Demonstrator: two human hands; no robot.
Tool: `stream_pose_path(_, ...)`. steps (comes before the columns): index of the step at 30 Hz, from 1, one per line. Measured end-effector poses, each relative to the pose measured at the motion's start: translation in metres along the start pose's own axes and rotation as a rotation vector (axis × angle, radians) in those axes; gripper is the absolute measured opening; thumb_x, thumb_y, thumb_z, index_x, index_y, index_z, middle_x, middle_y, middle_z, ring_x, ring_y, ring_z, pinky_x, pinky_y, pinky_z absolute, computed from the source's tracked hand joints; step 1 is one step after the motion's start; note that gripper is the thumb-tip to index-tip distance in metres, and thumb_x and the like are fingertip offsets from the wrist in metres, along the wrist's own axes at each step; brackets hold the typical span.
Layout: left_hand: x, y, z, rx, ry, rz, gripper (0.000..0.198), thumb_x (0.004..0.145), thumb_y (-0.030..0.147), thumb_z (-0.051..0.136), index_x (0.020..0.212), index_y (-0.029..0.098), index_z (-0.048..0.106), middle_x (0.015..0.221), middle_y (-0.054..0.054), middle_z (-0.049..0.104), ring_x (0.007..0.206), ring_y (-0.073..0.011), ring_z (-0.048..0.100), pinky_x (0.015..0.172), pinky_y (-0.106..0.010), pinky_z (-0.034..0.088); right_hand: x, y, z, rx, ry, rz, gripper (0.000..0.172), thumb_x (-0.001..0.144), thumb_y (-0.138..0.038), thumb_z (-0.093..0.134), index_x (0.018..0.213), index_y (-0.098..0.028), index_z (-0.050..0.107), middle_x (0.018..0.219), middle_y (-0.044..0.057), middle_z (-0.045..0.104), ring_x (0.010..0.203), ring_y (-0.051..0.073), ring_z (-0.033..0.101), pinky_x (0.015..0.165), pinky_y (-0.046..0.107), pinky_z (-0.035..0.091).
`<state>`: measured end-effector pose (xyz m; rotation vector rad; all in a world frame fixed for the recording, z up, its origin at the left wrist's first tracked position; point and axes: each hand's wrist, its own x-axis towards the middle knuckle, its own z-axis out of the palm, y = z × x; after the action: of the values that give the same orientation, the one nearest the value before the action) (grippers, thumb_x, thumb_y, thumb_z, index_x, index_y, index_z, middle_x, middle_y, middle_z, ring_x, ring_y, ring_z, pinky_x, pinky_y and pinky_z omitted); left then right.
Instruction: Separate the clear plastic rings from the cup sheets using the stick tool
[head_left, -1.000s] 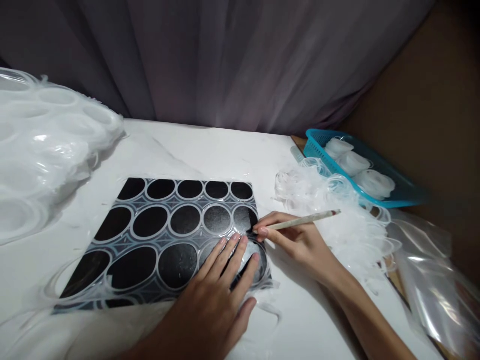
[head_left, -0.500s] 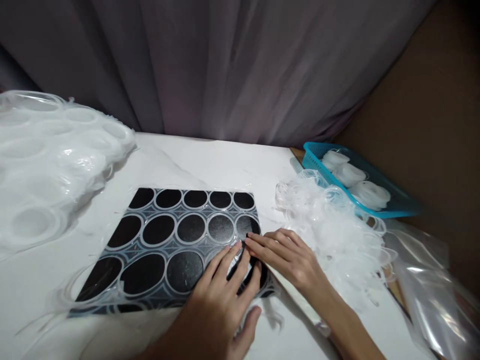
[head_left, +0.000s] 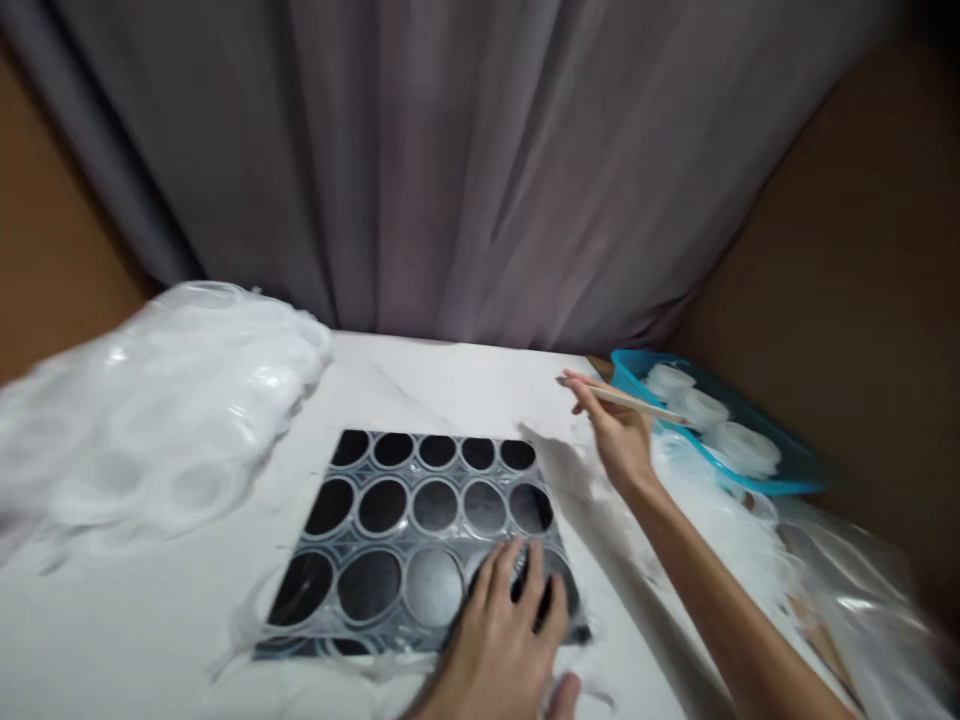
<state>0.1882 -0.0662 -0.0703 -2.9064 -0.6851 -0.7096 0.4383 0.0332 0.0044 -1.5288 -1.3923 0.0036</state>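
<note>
A black patterned board (head_left: 371, 587) lies on the white table under clear plastic film marked with rows of pale rings. Spread across its lower right part, my left hand (head_left: 506, 625) rests palm down with the fingers apart. My right hand (head_left: 622, 445) is raised beyond the board's right edge, its fingers closed around a slim pale stick-like tool (head_left: 649, 404) with a dark tip at the left end. The tool's exact kind does not show. Some film edges along the board's near side are loose and blurred.
At the left is a large heap of white ringed plastic (head_left: 187, 400). A blue basket (head_left: 787, 487) with several white rolled stacks stands at the right, beside a pile of clear ring scraps (head_left: 705, 510). Clear plastic sheets (head_left: 862, 590) lie at the near right. Curtains (head_left: 450, 170) hang behind.
My right hand has lifted off the board and moved up and right, with the pale tool now in plain sight. My left hand stays on the film. The camera view has tilted upward.
</note>
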Motion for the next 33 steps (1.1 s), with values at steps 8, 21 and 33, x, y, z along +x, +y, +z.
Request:
stream_pose_path(8, -0.002, -0.001, -0.011, 0.152, 0.091, -0.005, 0.078, 0.107, 0.068, 0.025, 0.147, 0.009, 0.056, 0.148, -0.009, 0.064, 0.14, -0.0241, 0.053, 0.116, -0.037, 0.038, -0.082, -0.035, -0.002, 0.167, -0.35, 0.243, 0.035, 0.097, -0.053, 0.067, 0.115, -0.025, 0.077, 0.116, 0.009, 0.077, 0.09, 0.025, 0.072, 0.079, 0.038, 0.059)
stream_pose_path(21, -0.029, -0.034, -0.034, 0.129, 0.133, -0.056, 0.056, 0.109, 0.05, 0.044, 0.131, 0.005, 0.068, 0.134, -0.014, 0.072, 0.123, -0.0275, 0.066, 0.11, -0.039, 0.042, -0.104, -0.062, -0.004, 0.326, -0.757, 0.155, 0.014, 0.104, -0.035, 0.063, 0.103, -0.025, 0.071, 0.1, 0.004, 0.078, 0.091, 0.02, 0.074, 0.081, 0.033, 0.059)
stream_pose_path(33, -0.024, -0.033, -0.038, -0.102, 0.074, -0.124, 0.062, 0.097, 0.056, 0.058, 0.125, 0.002, 0.07, 0.127, -0.017, 0.073, 0.116, -0.0344, 0.067, 0.104, -0.046, 0.052, -0.12, -0.051, -0.008, 0.021, -0.785, -0.455, 0.043, 0.108, -0.018, 0.046, 0.149, -0.027, 0.058, 0.141, 0.008, 0.07, 0.115, 0.023, 0.072, 0.095, 0.042, 0.06)
